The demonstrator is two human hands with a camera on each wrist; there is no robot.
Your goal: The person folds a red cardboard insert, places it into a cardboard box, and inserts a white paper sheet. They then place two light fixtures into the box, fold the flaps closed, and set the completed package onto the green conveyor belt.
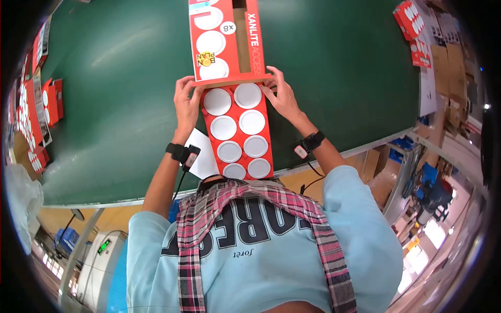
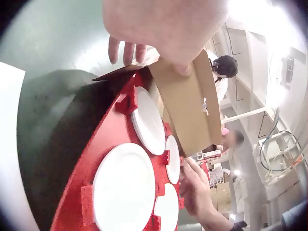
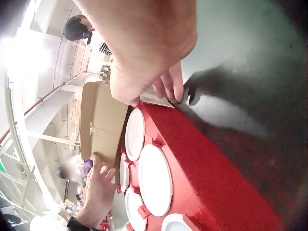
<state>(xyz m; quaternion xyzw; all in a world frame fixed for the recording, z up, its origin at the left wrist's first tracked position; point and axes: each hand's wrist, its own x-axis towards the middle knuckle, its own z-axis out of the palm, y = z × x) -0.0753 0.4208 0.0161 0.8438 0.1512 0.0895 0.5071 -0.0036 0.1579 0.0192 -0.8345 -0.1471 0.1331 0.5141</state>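
A long red and white carton [image 1: 253, 47] marked "XANLITE" lies on the green table [image 1: 339, 68], its open end facing me. Right at that opening is a red tray [image 1: 233, 110] carrying several round white discs [image 1: 217, 101] in two rows; its near end reaches my body. My left hand [image 1: 187, 104] pinches the left corner of the carton's open end, fingers outside. At the right corner my right hand [image 1: 285, 99] grips the same end. Both wrist views show a raised brown cardboard flap [image 2: 187, 110] between the hands, with a thumb against it.
A white sheet [image 1: 203, 156] lies left of the tray. Red packages [image 1: 32, 115] are piled at the left edge, and more red boxes [image 1: 409, 21] sit at the far right. Below the table's near edge at left stands a device with a green display [image 1: 104, 246]. Another person [image 2: 224, 67] is in the background.
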